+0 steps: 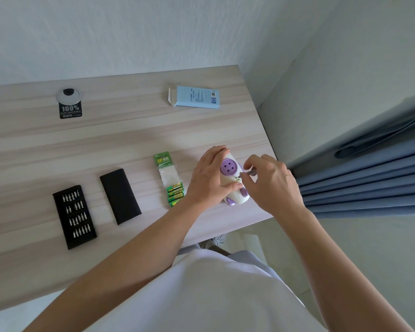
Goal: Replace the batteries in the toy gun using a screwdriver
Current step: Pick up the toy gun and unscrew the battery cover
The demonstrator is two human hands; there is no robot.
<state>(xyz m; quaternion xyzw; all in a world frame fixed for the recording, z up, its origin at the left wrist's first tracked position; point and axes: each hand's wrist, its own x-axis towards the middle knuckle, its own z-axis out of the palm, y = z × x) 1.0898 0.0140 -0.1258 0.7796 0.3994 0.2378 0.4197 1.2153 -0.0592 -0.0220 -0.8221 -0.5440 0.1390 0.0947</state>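
Note:
A white and purple toy gun (pixel 233 182) lies on the wooden table (pixel 106 144) near its right edge. My left hand (pixel 210 178) grips the toy from the left, fingers over its top and thumb along its lower side. My right hand (pixel 270 180) pinches a thin silver screwdriver (pixel 248 173), whose tip points left at the toy's body just below a round purple disc. A green pack of batteries (pixel 170 179) lies just left of the toy.
A black tray of screwdriver bits (pixel 74 216) and its black cover (pixel 120 196) lie at the left. A light blue box (pixel 194 97) sits at the back, near a round cable port with a black label (pixel 68 101). Blue curtains (pixel 369 173) hang right of the table edge.

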